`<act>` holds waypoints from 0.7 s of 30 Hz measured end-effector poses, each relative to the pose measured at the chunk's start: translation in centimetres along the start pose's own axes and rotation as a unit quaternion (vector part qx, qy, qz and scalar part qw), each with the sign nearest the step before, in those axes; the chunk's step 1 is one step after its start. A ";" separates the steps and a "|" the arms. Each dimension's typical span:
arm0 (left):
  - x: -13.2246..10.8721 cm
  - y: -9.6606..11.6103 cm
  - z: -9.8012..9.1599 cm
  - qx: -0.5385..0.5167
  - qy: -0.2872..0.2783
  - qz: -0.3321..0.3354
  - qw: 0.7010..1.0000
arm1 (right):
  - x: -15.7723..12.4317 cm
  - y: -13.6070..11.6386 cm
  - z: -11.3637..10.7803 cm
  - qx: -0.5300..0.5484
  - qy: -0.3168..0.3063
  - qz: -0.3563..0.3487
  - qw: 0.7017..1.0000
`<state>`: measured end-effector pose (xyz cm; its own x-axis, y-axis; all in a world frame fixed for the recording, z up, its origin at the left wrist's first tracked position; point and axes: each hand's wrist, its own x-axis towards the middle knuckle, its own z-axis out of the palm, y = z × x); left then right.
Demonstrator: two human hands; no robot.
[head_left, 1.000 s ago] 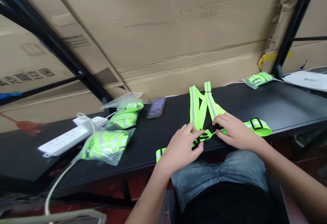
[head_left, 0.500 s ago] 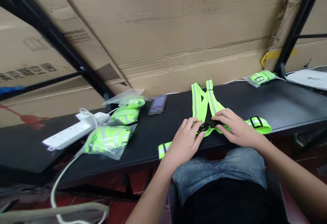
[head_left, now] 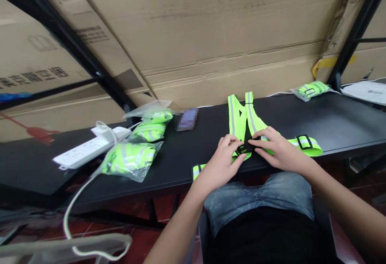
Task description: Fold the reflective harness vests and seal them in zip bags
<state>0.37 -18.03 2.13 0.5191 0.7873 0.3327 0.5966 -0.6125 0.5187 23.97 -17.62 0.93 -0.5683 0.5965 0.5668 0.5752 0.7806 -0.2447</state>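
Note:
A neon-yellow reflective harness (head_left: 238, 119) with grey stripes lies on the black table, its two shoulder straps pointing to the back. At its lower middle is a black buckle (head_left: 245, 148), partly covered by fingers. My left hand (head_left: 224, 159) is closed on the buckle's left side. From the right, my right hand (head_left: 276, 147) pinches the buckle's other side. Beyond my right hand a waist strap with a black slider (head_left: 304, 142) lies flat. Another strap end (head_left: 197, 171) shows beside my left wrist.
Bagged neon harnesses (head_left: 131, 157) lie at the left beside a white power strip (head_left: 87, 149) with a cable. A blurred-out flat object (head_left: 187, 119) is near the back. Another bagged harness (head_left: 312, 90) and a white item (head_left: 366, 92) are at the right. Cardboard (head_left: 211, 27) stands behind.
My two hands have come slightly closer together at the buckle, and its parts now sit closer. The whole view has shifted a little.

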 end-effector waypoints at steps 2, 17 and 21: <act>0.1 0.1 0.1 -0.031 0.015 -0.015 0.999 | 0.0 0.0 0.0 0.020 0.003 0.002 1.000; 0.5 0.1 -0.2 -0.087 0.021 0.005 0.996 | 0.0 -0.2 0.3 0.058 -0.026 0.021 0.998; -1.6 0.0 -1.9 0.016 -0.047 -0.009 0.999 | 0.1 -0.5 -0.9 -0.032 -0.014 0.019 0.999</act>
<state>-1.64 -19.18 3.06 0.5616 0.7895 0.2475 0.6250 -0.6009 0.4984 24.13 -18.08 1.82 -0.5610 0.6315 0.5352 0.6330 0.7439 -0.2143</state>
